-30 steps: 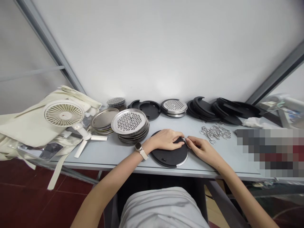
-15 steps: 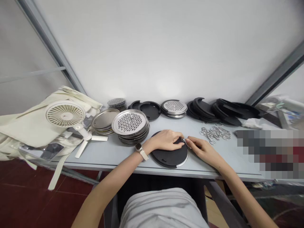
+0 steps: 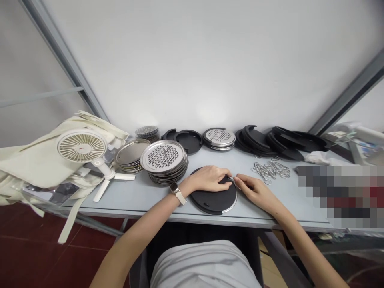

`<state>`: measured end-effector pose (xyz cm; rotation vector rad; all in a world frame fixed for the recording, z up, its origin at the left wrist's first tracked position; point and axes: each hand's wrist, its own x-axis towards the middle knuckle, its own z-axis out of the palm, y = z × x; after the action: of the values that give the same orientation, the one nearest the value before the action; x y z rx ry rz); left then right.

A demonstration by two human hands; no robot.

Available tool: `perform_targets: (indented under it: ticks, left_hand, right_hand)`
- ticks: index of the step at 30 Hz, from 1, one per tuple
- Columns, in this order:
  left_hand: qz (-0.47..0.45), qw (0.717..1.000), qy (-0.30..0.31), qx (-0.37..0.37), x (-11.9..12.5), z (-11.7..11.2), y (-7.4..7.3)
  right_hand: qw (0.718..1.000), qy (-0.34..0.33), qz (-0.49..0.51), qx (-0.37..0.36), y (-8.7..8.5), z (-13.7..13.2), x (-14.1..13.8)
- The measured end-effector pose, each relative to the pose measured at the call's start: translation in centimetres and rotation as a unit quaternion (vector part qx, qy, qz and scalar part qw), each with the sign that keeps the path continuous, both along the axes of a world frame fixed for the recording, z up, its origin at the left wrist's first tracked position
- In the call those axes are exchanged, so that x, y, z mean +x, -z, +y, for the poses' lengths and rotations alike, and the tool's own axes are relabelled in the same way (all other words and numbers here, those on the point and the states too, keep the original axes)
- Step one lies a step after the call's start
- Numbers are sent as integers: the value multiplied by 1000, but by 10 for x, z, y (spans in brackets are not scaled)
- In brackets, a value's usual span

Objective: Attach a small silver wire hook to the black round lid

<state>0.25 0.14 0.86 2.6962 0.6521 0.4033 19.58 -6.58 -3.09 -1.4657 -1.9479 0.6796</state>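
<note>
A round black disc (image 3: 216,201) with a silver metal rim showing at its lower right lies near the table's front edge. My left hand (image 3: 210,178), with a watch on the wrist, rests across the disc. Its thumb and index finger close in at the disc's right edge. There, my right hand (image 3: 255,189) pinches a small silver wire clip (image 3: 231,178) between thumb and fingers. The clip's tip meets the disc's edge beside the left fingertips; whether it passes through a hole is hidden. More loose metal clips (image 3: 274,169) are piled to the right.
Left of the disc stands a stack of round metal grater plates (image 3: 164,157), beside plain metal plates (image 3: 132,153). A white fan (image 3: 82,147) is farther left. Black round covers (image 3: 255,140) and a perforated metal plate (image 3: 220,137) line the wall. A blurred patch hides the table's right end.
The right fingers have shifted slightly, and a little more of the metal clip shows between the hands. The left hand stays on the disc. The whole view has moved slightly.
</note>
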Motion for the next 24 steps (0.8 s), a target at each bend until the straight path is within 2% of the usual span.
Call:
perform_targets:
  ticks: [9,16,24]
  left_hand:
    - [18,1000,-3,20,-1,0,-1]
    - [40,993,-65,89,-2,-4,0]
    - [42,992,-12,114,-2,-4,-1]
  right_hand:
    - [1000,19,-8,19,4,2,2]
    - [999,20,-35,12,-6,1,-9]
    - [999,16,-45,-1,-5,0,-6]
